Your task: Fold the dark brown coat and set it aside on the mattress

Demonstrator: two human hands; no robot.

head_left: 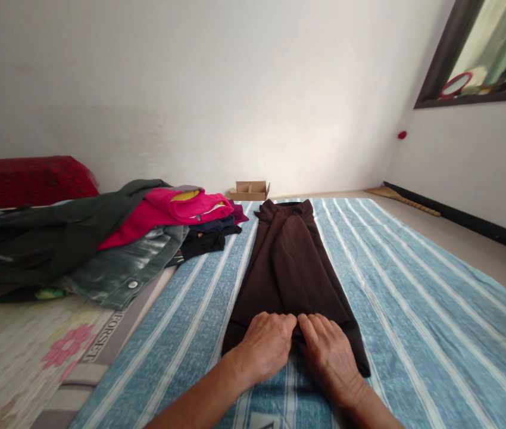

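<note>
A dark brown top [300,262] lies lengthwise in front of me, its neck end pointing toward the wall. Its sides and a sleeve appear folded inward over the body. At the near end, my left hand [268,342] is closed with its fingers curled over the hem. Right beside it, my right hand [327,351] grips the same edge, and the two hands almost touch at the middle. Both thumbs are hidden beneath the fabric or behind the fingers.
A blue striped sheet [414,322] lies under the top. To the left are heaped clothes, including a pink garment [164,214], dark green cloth [69,232] and grey jeans [119,271], on a flowered mat [16,357]. A cardboard box [250,190] stands by the wall.
</note>
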